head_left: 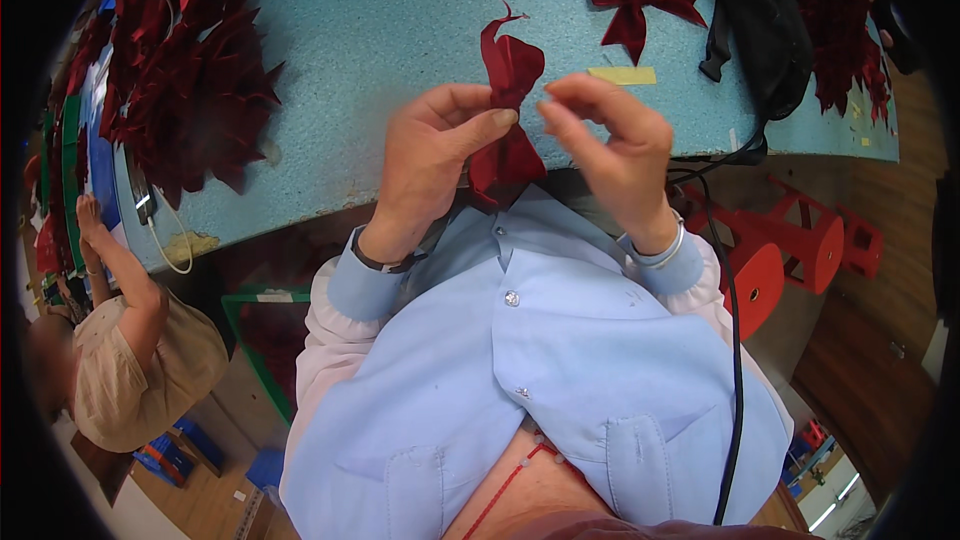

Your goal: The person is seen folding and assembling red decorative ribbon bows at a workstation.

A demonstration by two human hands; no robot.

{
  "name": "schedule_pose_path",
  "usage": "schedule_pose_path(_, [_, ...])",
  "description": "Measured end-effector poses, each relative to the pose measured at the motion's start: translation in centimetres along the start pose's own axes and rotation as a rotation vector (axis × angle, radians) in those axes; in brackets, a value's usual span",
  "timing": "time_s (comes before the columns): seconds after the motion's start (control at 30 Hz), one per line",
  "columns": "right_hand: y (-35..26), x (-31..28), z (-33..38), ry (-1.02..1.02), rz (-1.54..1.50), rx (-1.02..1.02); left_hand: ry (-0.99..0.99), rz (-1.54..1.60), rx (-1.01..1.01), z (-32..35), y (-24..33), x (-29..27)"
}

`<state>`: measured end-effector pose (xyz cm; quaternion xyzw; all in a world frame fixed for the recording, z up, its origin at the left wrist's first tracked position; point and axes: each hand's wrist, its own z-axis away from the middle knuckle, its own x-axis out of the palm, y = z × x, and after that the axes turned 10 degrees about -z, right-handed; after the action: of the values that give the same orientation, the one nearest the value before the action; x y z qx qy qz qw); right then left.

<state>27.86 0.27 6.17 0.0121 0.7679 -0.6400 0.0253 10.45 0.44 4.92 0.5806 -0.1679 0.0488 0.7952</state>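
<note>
Left hand: While its thumb presses against bent fingers, the left hand [425, 155] pinches a dark red velvet bow [517, 68] mid-length.
Held bow: Above the blue table's [360, 50] near edge.
Right hand: Just beside the bow, right hand [612, 140] half-curled, thumb and forefinger nearly meeting; cannot tell whether they grip anything.
Beyond: Another red bow [638, 12], lying flat.

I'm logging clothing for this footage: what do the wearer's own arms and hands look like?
The left hand has a dark wristband, the right hand a light bracelet; neither is gloved. Pale sleeves gather into light blue cuffs.
</note>
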Motion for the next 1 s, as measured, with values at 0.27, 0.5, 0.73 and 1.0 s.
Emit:
schedule_pose_path(0.27, [1.2, 0.7, -0.3, -0.125, 0.334, -0.440, -0.042, -0.040, -0.022, -0.4, 0.0, 0.4])
schedule_pose_path(0.5, [2.5, 1.8, -0.4, -0.102, 0.446, -0.577, 0.107, -0.233, 0.149, -1.1, -1.9, 0.7])
schedule_pose_path(0.73, [3.1, 3.3, -0.5, 0.090, 0.390, -0.507, 0.179, -0.136, 0.304, -1.1, -2.9, 0.7])
schedule_pose_path(1.0, [2.9, 2.9, -0.9, 0.036, 0.207, -0.291, 0.173, -0.123, 0.295, -1.5, -2.6, -0.2])
